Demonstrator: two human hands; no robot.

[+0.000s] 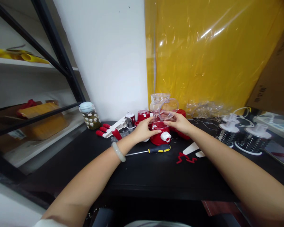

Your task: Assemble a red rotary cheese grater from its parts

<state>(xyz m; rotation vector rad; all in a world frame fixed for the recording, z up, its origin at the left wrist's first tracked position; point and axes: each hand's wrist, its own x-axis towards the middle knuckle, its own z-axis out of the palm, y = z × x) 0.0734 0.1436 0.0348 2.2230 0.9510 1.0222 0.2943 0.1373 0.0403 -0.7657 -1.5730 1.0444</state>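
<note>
A red base (158, 138) with a white knob (166, 136) on its front stands on the black table. On top of it sits a clear plastic housing (169, 108) with a round opening. My left hand (143, 130) grips the left side where the housing meets the base, its thumb stretched along the red rim. From the right, my right hand (178, 123) holds the lower part of the clear housing, its fingertips partly behind the plastic. In front of the base lies a screwdriver (159, 149) with a dark blue and yellow handle.
Left are a patterned jar (91, 119), red-and-white parts (111, 130) and a small grater drum (130, 120). Right are white strips (190, 148), red pieces (186, 158), two larger drums (254, 138) and a tablet-like object (280, 154). Shelves stand left; yellow sheeting (203, 56) hangs behind.
</note>
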